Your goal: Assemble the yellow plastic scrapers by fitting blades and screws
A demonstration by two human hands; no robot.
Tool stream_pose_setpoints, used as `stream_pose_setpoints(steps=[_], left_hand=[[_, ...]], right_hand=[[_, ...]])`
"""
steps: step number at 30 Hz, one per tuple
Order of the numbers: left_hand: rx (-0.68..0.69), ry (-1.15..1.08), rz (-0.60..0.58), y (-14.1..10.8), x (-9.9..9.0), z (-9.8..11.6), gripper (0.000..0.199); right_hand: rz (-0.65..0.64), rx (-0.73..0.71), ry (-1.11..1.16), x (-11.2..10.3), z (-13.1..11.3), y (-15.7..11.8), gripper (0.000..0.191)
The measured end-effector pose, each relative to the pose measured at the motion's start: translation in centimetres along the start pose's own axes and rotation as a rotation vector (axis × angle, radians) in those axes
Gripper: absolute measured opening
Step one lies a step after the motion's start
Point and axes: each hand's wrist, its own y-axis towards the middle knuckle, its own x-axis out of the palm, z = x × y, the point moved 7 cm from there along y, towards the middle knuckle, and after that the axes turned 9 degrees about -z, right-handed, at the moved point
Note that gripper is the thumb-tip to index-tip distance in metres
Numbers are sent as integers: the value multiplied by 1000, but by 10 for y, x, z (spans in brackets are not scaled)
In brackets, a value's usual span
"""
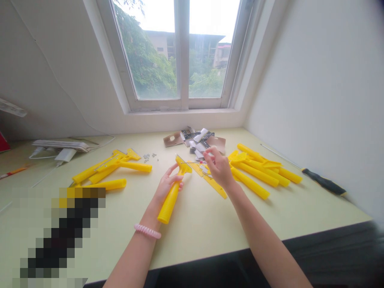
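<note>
One yellow scraper (173, 194), long axis slanting, head toward window (181, 60)

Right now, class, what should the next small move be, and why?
Probably a slight turn of the thin rod that the right hand seems to pinch: its end appears to meet the head of the yellow tool, whose handle the left hand grips.

room over tabletop (210, 230) between yellow scraper (170, 200) and right forearm (261, 230), yellow handles (258, 173) blocking right, cardboard (218, 143) behind
</note>
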Motion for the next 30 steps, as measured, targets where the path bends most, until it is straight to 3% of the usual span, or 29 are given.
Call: stream_pose_setpoints(steps=[7,15,22,30], left_hand=[[-1,10,22,-3,-1,2,69],[3,16,-12,-1,3,0,69],[-5,21,13,-2,-1,1,67],[-11,8,-7,1,1,-1,70]], right_hand=[[-62,-140,80,0,-8,1,16],[-19,28,75,0,2,0,22],[-74,-87,107,0,-6,1,18],[-146,21,161,10,5,1,22]])
